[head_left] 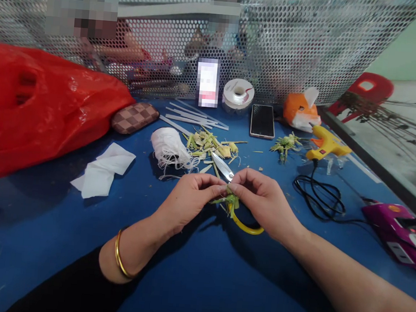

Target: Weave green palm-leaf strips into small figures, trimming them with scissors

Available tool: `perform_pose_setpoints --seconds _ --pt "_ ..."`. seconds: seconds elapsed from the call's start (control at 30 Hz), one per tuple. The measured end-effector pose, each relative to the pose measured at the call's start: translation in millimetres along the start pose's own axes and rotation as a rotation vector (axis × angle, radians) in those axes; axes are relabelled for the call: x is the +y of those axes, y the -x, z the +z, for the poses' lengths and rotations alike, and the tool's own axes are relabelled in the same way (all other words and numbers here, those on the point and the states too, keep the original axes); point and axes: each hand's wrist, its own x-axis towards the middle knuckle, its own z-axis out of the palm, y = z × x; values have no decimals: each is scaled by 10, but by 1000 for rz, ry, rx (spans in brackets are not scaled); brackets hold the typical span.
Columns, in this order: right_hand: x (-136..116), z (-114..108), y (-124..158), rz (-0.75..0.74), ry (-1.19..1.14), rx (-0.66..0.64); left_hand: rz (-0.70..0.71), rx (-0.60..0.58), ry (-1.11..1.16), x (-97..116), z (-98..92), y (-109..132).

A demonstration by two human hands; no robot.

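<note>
My left hand (190,198) and my right hand (262,198) meet over the blue table (192,270), fingers pinched together on a small green leaf piece (230,200). Scissors (224,169) lie under the hands, their blades pointing away from me and a yellow handle loop (247,226) showing below my right hand. A gold bangle (121,257) circles my left wrist. Just beyond the hands lies a heap of cut green and yellow leaf scraps (208,146) beside a bundle of white thread (168,148).
A red plastic bag (35,108) fills the left. White paper pieces (102,169), a checked pouch (135,117), white strips (193,114), a ribbon spool (238,93), a phone (263,121), an orange figure (300,110), a yellow glue gun (326,145) with black cord (320,198) and a magenta device (399,233) lie around. People sit behind the mesh screen (311,39).
</note>
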Motion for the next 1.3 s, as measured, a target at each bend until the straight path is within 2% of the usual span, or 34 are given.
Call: perform_pose_setpoints --seconds 0.37,0.57,0.7,0.97,1.3 --pt "21 6 -5 -61 -88 -21 74 34 -119 -16 -12 4" --pt "5 -13 22 -131 107 1 97 72 -203 -27 -11 14" --pt "-18 -13 16 -116 172 -32 110 64 -227 -51 -11 11" --pt "5 -9 -3 -120 194 -113 57 16 -133 -49 29 22" --pt "0 -16 18 -174 198 -57 -15 34 -48 -26 19 11"
